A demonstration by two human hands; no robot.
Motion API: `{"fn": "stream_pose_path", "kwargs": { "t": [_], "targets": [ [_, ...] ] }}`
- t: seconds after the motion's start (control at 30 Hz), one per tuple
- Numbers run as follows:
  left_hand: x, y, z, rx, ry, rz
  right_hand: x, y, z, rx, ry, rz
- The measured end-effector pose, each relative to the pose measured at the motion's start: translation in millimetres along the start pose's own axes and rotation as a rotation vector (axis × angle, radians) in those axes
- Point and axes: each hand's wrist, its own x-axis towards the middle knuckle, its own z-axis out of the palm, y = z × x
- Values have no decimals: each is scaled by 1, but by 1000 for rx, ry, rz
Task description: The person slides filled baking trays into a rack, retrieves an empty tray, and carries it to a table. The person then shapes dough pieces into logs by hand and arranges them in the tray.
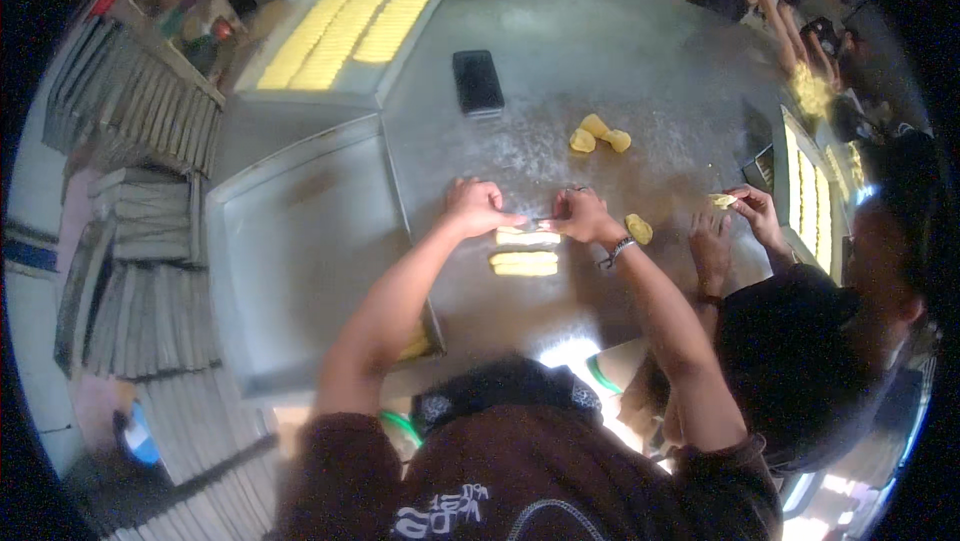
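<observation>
My left hand (478, 207) is curled, with its thumb stretched toward my right hand (583, 215), which is closed too. Between them, the fingertips press at the ends of a pale yellow dough strip (527, 238) on the metal table; the fingers partly cover it. Just nearer to me lies a pair of dough strips (524, 263), side by side. A bracelet circles my right wrist. To the right of that hand rests a flattened yellow dough lump (638, 230). Farther off, several more dough lumps (598, 133) sit in a cluster.
A large metal tray (310, 231) stands on my left. Behind it, another tray (250, 86) holds rows of dough strips. A black phone (478, 82) lies on the table. At right, a co-worker's hands (745, 216) handle dough beside a filled tray (790, 116). Stacked trays (140, 101) line the left.
</observation>
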Motion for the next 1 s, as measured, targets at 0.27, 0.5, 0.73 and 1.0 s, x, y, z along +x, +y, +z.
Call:
{"fn": "stream_pose_path", "kwargs": {
  "t": [0.27, 0.5, 0.73, 1.0],
  "targets": [
    [-19, -5, -1, -71, -38, -44, -1, -3, -2, 42, -106, 5],
    [-29, -1, 10, 56, 223, 114, -11, -5, 19, 2, 79, -60],
    [-29, -2, 3, -60, 95, 14, -11, -4, 0, 184, 9, -4],
    [-19, 15, 14, 32, 157, 161, -17, -3, -6, -20, 126, 63]
  ]
}}
